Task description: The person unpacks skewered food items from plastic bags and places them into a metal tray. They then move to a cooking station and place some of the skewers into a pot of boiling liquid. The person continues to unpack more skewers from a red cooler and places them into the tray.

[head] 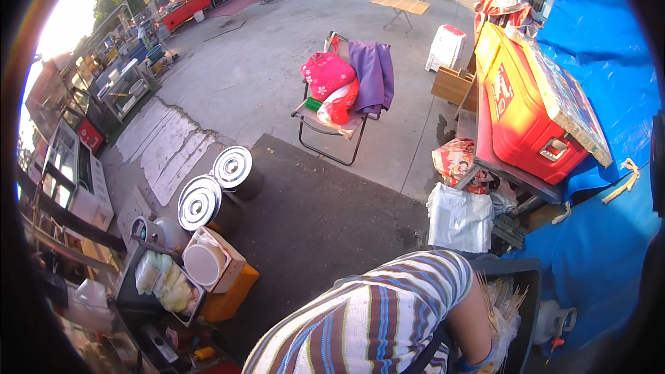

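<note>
Both of my hands are out of view. Just before me, a person in a striped shirt with a dark strap bends over a black bin. That person's bare arm reaches down inside, its blue cuff at the bottom edge of the picture; what the hand holds is hidden. Thin wooden skewers and clear plastic bags stand in the bin. Outside its wall is a grey gas cylinder. A white package lies behind the bin.
An orange cooler box rests on a stand beside blue tarpaulin. A folding chair carries bags and purple cloth. At left stand two lidded pots, an orange box and a tray of bagged goods. Farther off is a folding table.
</note>
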A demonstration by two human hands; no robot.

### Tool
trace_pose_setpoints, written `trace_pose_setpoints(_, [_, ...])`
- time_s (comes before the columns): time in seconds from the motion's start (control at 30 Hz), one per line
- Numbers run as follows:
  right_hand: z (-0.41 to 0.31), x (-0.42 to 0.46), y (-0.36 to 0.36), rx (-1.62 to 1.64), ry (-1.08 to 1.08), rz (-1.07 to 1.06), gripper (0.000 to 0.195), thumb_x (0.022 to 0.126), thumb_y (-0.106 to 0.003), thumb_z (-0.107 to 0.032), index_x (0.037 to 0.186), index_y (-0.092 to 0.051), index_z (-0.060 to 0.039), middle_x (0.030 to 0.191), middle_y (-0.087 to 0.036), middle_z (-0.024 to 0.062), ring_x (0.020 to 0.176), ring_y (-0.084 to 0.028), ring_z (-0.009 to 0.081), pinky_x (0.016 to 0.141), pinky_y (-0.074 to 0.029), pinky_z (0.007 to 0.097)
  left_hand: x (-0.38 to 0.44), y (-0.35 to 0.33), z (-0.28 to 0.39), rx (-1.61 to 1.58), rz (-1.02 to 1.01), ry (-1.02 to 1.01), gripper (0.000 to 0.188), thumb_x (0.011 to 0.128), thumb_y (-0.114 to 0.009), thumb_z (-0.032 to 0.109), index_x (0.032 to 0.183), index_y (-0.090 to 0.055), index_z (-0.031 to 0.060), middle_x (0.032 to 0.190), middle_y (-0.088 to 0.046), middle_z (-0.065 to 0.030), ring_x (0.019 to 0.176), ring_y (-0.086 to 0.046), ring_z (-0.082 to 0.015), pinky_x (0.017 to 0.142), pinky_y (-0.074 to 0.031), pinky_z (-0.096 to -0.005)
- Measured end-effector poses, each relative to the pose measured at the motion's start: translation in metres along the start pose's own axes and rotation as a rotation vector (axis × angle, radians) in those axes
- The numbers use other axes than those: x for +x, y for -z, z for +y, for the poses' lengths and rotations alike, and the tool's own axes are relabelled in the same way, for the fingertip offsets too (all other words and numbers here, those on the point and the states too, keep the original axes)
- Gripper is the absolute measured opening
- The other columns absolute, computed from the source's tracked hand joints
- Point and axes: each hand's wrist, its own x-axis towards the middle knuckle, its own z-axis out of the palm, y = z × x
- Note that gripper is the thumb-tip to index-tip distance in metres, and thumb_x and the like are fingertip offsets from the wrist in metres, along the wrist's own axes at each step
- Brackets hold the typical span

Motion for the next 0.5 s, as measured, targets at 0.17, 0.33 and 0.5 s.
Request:
trace_pose_setpoints(0.17, [-0.014, 0.014, -0.006, 0.007, -0.023, -0.252, 0.02, 0.088, -0.048, -0.016, 0.104, -0.042, -0.0051, 0.054, -0.043, -0.002, 0.042, -0.04, 0.0083, 0.041, -0.033, 0.0233, 0.01, -0.02, 0.025, 0.027, -0.065, 0.1, 0.049, 0.068, -0.064, 0.029, 0.112, -0.057, 0.0088, 0.115, -0.057, -0.0128, 0.107, -0.054, -0.0311, 0.088, -0.041, -0.0478])
trace_pose_setpoints(0.33, [-0.021, 0.017, -0.003, 0.106, -0.09, -0.433, 0.029, 0.09, -0.044, -0.016, 0.114, -0.034, -0.0027, 0.055, -0.041, -0.0025, 0.043, -0.039, 0.007, 0.042, -0.033, 0.0229, 0.031, -0.035, 0.048, 0.006, -0.114, 0.146, 0.04, 0.071, -0.061, 0.031, 0.106, -0.062, 0.0106, 0.112, -0.06, -0.0101, 0.105, -0.056, -0.0299, 0.086, -0.041, -0.0503])
trace_pose_setpoints(0.5, [-0.027, 0.002, 0.03, 0.342, -0.155, -0.549, 0.038, 0.092, -0.04, -0.015, 0.124, -0.025, -0.0004, 0.057, -0.039, -0.0029, 0.044, -0.039, 0.0056, 0.044, -0.034, 0.0224, 0.057, -0.039, 0.074, -0.029, -0.143, 0.109, 0.034, 0.074, -0.057, 0.032, 0.101, -0.066, 0.0125, 0.108, -0.063, -0.0073, 0.103, -0.058, -0.0287, 0.084, -0.041, -0.0529])
